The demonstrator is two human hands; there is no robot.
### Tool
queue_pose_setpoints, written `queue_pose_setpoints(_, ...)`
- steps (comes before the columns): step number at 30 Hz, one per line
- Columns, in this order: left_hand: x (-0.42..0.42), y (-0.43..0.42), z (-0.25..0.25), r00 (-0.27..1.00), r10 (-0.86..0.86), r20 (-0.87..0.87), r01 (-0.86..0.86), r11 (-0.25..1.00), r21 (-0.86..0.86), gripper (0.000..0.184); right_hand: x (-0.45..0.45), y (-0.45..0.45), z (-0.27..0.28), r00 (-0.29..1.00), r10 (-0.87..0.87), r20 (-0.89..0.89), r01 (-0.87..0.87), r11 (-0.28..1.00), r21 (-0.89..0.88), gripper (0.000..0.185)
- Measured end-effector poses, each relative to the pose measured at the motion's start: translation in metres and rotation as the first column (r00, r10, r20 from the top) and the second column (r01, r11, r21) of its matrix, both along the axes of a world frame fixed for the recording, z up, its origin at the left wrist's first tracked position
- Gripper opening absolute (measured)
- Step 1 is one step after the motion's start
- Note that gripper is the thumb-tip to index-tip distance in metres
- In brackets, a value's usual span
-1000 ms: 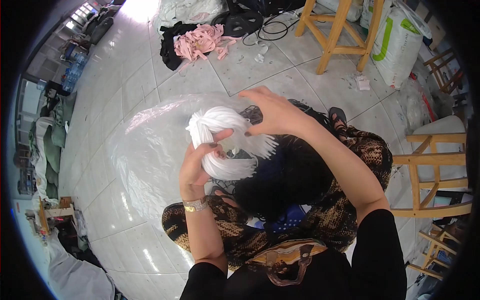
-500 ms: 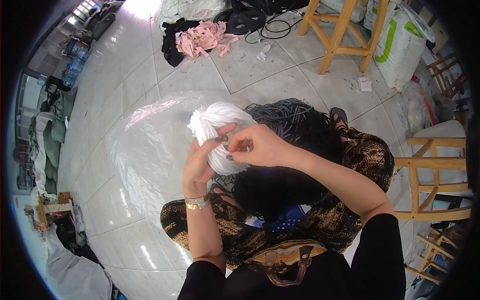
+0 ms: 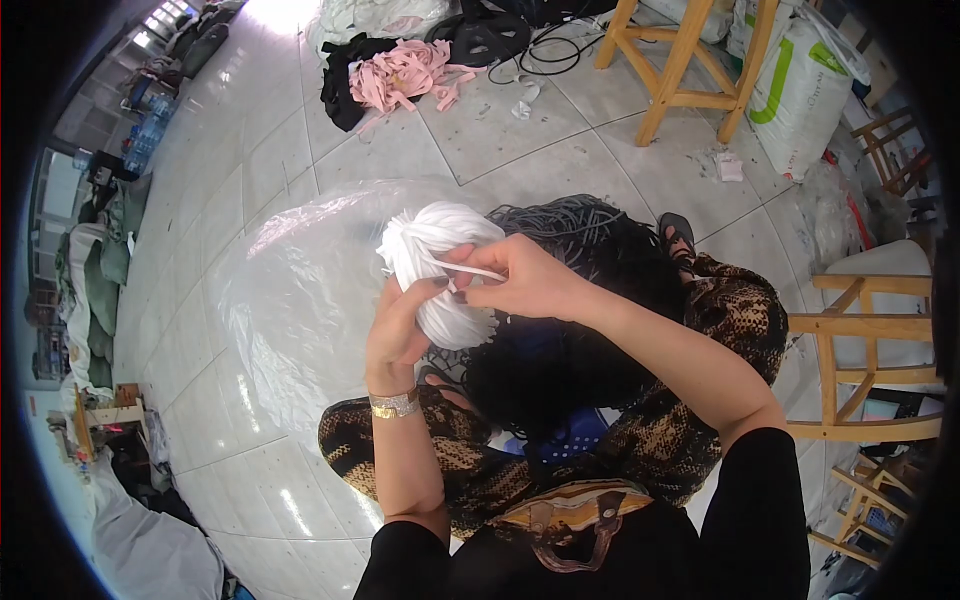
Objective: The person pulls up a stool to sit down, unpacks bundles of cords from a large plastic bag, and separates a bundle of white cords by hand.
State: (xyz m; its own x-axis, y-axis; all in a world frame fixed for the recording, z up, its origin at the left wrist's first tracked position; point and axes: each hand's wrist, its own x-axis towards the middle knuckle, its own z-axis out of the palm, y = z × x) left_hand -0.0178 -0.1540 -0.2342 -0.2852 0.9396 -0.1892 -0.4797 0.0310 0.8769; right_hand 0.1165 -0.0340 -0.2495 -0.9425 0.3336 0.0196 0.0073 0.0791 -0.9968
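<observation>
A bundle of white cords [image 3: 440, 225] is held over the lap, with a gathered knot at its upper left. My left hand [image 3: 400, 320] is wrapped round its lower left side, thumb pointing right. My right hand [image 3: 520, 280] pinches a single white strand at the bundle's right side, its fingertips close to my left thumb. Beneath and to the right lies a heap of black and dark grey cords [image 3: 590, 235]. A clear plastic bag [image 3: 300, 320] is spread on the floor to the left of the hands.
Pink strips [image 3: 405, 75] lie on black cloth at the top. A wooden stool [image 3: 690, 100] and a white-green sack [image 3: 795, 100] stand at upper right. Another wooden seat [image 3: 860, 322] is at the right. A sandalled foot [image 3: 677, 240] shows beside the dark cords.
My right hand has come from open above the bundle down to its middle and now pinches a strand. The white cords' loose ends have drawn in. My left hand has hardly moved.
</observation>
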Motion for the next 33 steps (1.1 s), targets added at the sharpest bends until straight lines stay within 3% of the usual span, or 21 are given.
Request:
queue_pose_setpoints(2, 0.001, 0.0, 0.001, 1.0, 0.002, 0.023, -0.002, 1.0, 0.004, 0.046, 0.0, 0.002, 0.0, 0.999, -0.004, -0.034, 0.002, 0.999, -0.05, 0.017)
queue_pose_setpoints(5, 0.001, -0.002, 0.002, 0.997, -0.004, 0.074, 0.003, 1.0, 0.007, 0.04, 0.002, 0.001, 0.009, 0.996, -0.064, 0.061, 0.081, 0.943, -0.322, 0.018)
queue_pose_setpoints(8, -0.01, -0.007, -0.01, 0.995, -0.036, 0.09, 0.035, 0.999, 0.008, 0.04, 0.003, 0.008, 0.013, 0.993, 0.029, 0.114, 0.029, 0.881, -0.472, 0.032)
queue_pose_setpoints(11, -0.01, -0.006, -0.011, 0.995, -0.023, 0.099, 0.022, 1.0, 0.012, 0.042, 0.003, 0.007, 0.013, 0.991, 0.053, 0.127, 0.017, 0.866, -0.5, 0.037)
queue_pose_setpoints(14, -0.003, -0.002, -0.004, 0.995, -0.005, 0.101, 0.002, 1.0, 0.026, 0.045, -0.005, -0.006, 0.0, 0.996, -0.084, 0.015, 0.084, 0.944, -0.32, 0.035)
queue_pose_setpoints(17, 0.005, 0.003, -0.001, 0.994, -0.008, 0.105, 0.004, 0.999, 0.037, 0.047, -0.001, -0.006, 0.005, 0.993, -0.048, 0.111, 0.057, 0.995, -0.085, 0.033)
queue_pose_setpoints(20, 0.008, 0.004, 0.0, 0.996, -0.013, 0.093, 0.01, 0.999, 0.035, 0.048, 0.0, -0.004, 0.01, 0.985, -0.048, 0.167, 0.07, 0.989, -0.129, 0.031)
queue_pose_setpoints(23, 0.002, 0.0, -0.004, 0.995, -0.017, 0.099, 0.015, 1.0, 0.021, 0.047, -0.003, -0.002, 0.001, 0.992, -0.112, 0.064, 0.125, 0.957, -0.261, 0.032)
queue_pose_setpoints(27, -0.008, -0.005, -0.014, 0.994, -0.028, 0.106, 0.026, 1.0, 0.017, 0.043, -0.002, 0.006, 0.005, 0.983, -0.082, 0.164, 0.148, 0.881, -0.45, 0.037)
queue_pose_setpoints(31, 0.001, -0.002, -0.005, 0.991, 0.023, 0.134, -0.026, 1.0, 0.015, 0.042, 0.001, 0.0, 0.017, 0.978, -0.084, 0.19, 0.153, 0.912, -0.382, 0.03)
queue_pose_setpoints(33, -0.008, -0.006, -0.02, 0.99, -0.044, 0.131, 0.04, 0.999, 0.032, 0.045, -0.001, -0.003, 0.013, 0.983, -0.094, 0.159, 0.144, 0.928, -0.344, 0.027)
